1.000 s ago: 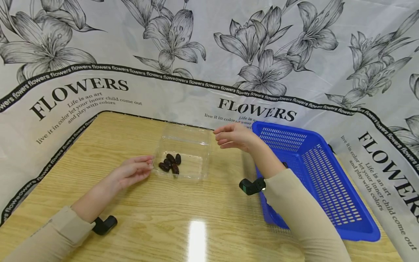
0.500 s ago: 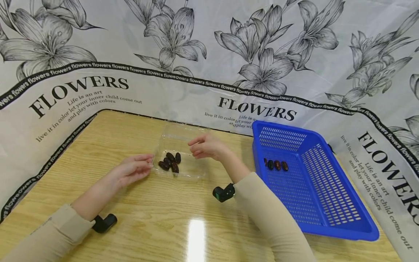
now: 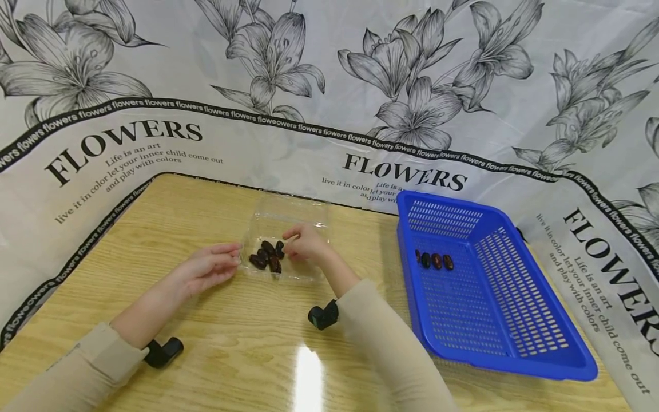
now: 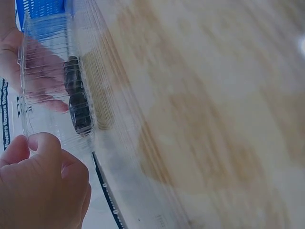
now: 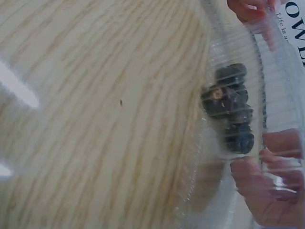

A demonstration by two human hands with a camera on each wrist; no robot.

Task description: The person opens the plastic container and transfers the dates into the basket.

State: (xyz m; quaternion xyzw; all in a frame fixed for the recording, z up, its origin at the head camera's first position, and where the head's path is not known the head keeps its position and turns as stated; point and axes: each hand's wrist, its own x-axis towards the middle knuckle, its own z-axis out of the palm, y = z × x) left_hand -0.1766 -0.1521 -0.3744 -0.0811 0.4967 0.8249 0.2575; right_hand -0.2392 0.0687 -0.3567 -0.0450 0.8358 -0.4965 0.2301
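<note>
A clear plastic box (image 3: 315, 217) with an open top stands on the wooden table, several dark brown dates (image 3: 265, 249) clustered in its left half. My left hand (image 3: 210, 266) pinches the box's left rim; the left wrist view shows thumb and forefinger meeting at the clear edge (image 4: 28, 119). Inside the box is my right hand (image 3: 307, 245), fingertips right beside the rightmost date (image 3: 280, 248). Through the clear wall in the right wrist view, its thumb and fingers (image 5: 246, 174) are spread apart, close to the nearest date (image 5: 239, 138).
At the right stands a blue perforated basket (image 3: 507, 361), with several dates (image 3: 436, 261) in a row near its left wall. A white flower-print sheet (image 3: 288, 143) rises behind the table (image 3: 247, 355). Both wrists carry a black camera.
My right hand has moved left from beside the basket, over the box's right side and down into it beside the dates. The left hand has stayed at the rim.
</note>
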